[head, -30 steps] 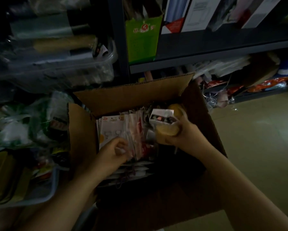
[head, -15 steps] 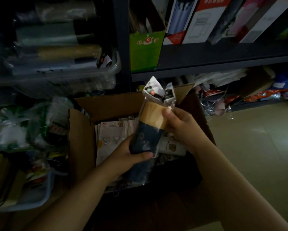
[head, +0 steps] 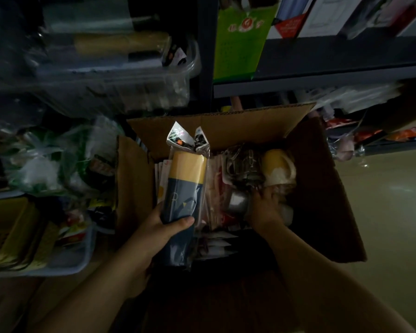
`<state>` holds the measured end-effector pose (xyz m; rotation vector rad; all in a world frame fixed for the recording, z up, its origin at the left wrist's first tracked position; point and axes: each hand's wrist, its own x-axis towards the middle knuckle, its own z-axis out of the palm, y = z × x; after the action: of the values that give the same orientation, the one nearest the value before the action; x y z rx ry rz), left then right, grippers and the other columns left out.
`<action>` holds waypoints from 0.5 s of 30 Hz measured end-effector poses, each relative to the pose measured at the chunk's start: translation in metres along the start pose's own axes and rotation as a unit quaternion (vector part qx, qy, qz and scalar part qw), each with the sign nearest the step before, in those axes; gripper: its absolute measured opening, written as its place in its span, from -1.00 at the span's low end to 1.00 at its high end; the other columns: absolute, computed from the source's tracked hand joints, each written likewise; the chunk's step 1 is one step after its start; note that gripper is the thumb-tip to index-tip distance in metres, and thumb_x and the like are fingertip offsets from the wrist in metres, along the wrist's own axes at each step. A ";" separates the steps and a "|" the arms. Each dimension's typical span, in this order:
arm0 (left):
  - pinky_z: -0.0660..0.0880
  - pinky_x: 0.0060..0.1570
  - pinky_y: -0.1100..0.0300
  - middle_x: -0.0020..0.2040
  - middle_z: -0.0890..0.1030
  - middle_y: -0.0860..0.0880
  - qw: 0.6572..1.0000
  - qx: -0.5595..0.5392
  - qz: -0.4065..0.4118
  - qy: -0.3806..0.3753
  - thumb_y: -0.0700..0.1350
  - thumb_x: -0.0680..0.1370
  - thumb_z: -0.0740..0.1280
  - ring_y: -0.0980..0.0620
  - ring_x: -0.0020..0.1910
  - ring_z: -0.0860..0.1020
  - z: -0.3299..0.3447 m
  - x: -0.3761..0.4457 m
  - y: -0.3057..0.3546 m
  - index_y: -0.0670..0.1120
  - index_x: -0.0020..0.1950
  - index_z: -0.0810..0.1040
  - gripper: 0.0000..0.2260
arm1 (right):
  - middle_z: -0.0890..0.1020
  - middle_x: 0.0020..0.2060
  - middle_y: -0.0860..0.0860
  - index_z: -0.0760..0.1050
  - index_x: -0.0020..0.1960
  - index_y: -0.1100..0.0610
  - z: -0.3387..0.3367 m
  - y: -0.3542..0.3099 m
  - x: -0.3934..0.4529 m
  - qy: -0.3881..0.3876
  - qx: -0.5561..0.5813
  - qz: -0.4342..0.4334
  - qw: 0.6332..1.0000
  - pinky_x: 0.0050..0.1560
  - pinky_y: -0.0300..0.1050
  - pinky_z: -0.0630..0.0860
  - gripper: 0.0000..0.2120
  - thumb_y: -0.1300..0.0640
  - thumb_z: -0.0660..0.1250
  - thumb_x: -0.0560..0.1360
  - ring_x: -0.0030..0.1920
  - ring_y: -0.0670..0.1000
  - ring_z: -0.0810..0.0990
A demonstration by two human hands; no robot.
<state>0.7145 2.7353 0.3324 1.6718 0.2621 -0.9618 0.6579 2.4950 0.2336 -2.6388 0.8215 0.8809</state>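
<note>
The cardboard box [head: 250, 121] stands open, its flaps folded outward. The left grip [head: 163, 234] is closed round the lower part of a wrapped cylinder [head: 185, 186], thumb across its front and fingers behind. The cylinder is dark blue below and yellow above, sealed in clear film with a printed card at its top; it is held nearly upright over the left half of the box, its top end pointing toward the box's far flap.

The right grip [head: 264, 207] is down inside the right half of the box, its fingers resting on a silvery item [head: 238, 203]; the light there is poor, so I cannot tell whether the fingers have closed round it or only touch it. It may be a metal cup.

Flat packets [head: 214, 188] stand on edge in the middle of the box, between the two grips; a yellow and white cup [head: 277, 167] lies at the box's far right, just beyond the right grip.

Left of the box sits a tray [head: 69, 263] of goods; beyond the box's far left corner is a clear bin [head: 120, 75]; beyond its far flap a green bag [head: 240, 37] stands on a shelf [head: 322, 78]; right of the box lies the floor [head: 382, 212].
</note>
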 end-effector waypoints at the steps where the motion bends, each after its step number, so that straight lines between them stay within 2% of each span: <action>1: 0.51 0.10 0.06 0.09 0.63 0.01 1.000 -0.003 -0.004 0.004 -0.04 0.32 0.49 -0.02 0.09 0.59 -0.001 -0.002 -0.002 0.12 0.17 0.48 -0.55 | 0.07 0.49 0.20 0.02 0.54 0.06 0.002 0.000 -0.002 -0.006 -0.018 0.003 1.000 0.43 0.09 0.12 -0.17 -0.07 0.41 0.44 0.48 0.25 0.06; 4: 0.51 0.08 0.06 0.08 0.63 0.01 1.000 -0.008 -0.011 0.014 -0.08 0.36 0.48 0.00 0.07 0.59 -0.005 -0.009 -0.004 0.15 0.10 0.49 -0.63 | 0.21 0.43 0.16 0.14 0.47 0.08 0.002 0.005 -0.013 0.007 -0.006 -0.011 1.000 0.42 0.05 0.11 -0.12 -0.20 0.46 0.31 0.44 0.21 0.15; 6: 0.50 0.04 0.09 0.07 0.63 0.03 1.000 -0.013 -0.010 0.019 -0.05 0.35 0.53 0.00 0.06 0.59 -0.009 -0.015 -0.003 0.16 0.08 0.50 -0.62 | 0.33 0.36 0.14 0.20 0.41 0.10 -0.006 0.008 -0.026 0.031 0.070 -0.018 0.997 0.39 0.02 0.19 -0.14 -0.17 0.49 0.26 0.39 0.17 0.29; 7: 0.51 0.05 0.07 0.06 0.64 0.03 1.000 -0.017 -0.010 0.023 0.02 0.28 0.58 -0.01 0.05 0.60 -0.010 -0.018 -0.001 0.15 0.08 0.51 -0.56 | 0.42 0.30 0.12 0.24 0.35 0.09 -0.015 0.008 -0.034 0.050 0.130 -0.020 0.990 0.34 0.02 0.31 -0.20 -0.13 0.51 0.25 0.32 0.14 0.39; 9: 0.51 0.09 0.04 0.05 0.66 0.02 0.999 -0.027 0.001 0.029 0.17 0.15 0.60 -0.01 0.05 0.61 -0.013 -0.026 0.007 0.14 0.06 0.53 -0.46 | 0.53 0.11 0.01 0.28 0.23 0.02 -0.040 0.008 -0.053 0.083 0.249 -0.027 0.964 0.13 0.03 0.51 -0.30 -0.12 0.54 0.22 0.13 0.06 0.54; 11: 0.50 0.05 0.09 0.00 0.66 0.10 0.999 -0.041 0.025 0.026 0.28 0.10 0.58 0.05 0.03 0.60 -0.014 -0.036 0.018 0.17 0.03 0.54 -0.43 | 0.55 0.00 -0.08 0.27 0.16 -0.06 -0.069 0.002 -0.075 0.099 0.346 -0.047 0.932 -0.05 0.00 0.61 -0.37 -0.10 0.55 0.25 -0.02 -0.05 0.59; 13: 0.48 -0.01 0.17 -0.09 0.67 0.18 0.997 -0.051 0.054 0.027 0.41 0.02 0.51 0.14 0.00 0.59 -0.017 -0.046 0.031 0.22 -0.02 0.54 -0.39 | 0.56 -0.03 -0.10 0.28 0.14 -0.09 -0.095 -0.008 -0.096 0.118 0.420 -0.066 0.897 -0.14 -0.04 0.63 -0.44 -0.07 0.54 0.30 -0.07 -0.10 0.60; 15: 0.47 0.01 0.16 -0.07 0.63 0.21 0.995 -0.061 0.079 0.030 0.47 -0.03 0.46 0.17 0.00 0.57 -0.023 -0.058 0.043 0.24 -0.01 0.52 -0.33 | 0.55 -0.04 -0.11 0.26 0.15 -0.10 -0.117 -0.019 -0.113 0.125 0.466 -0.073 0.873 -0.22 -0.15 0.56 -0.46 -0.06 0.52 0.34 -0.10 -0.13 0.57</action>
<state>0.7143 2.7583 0.4042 1.5864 0.2196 -0.7635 0.6505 2.5147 0.3961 -1.9003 0.8058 0.0246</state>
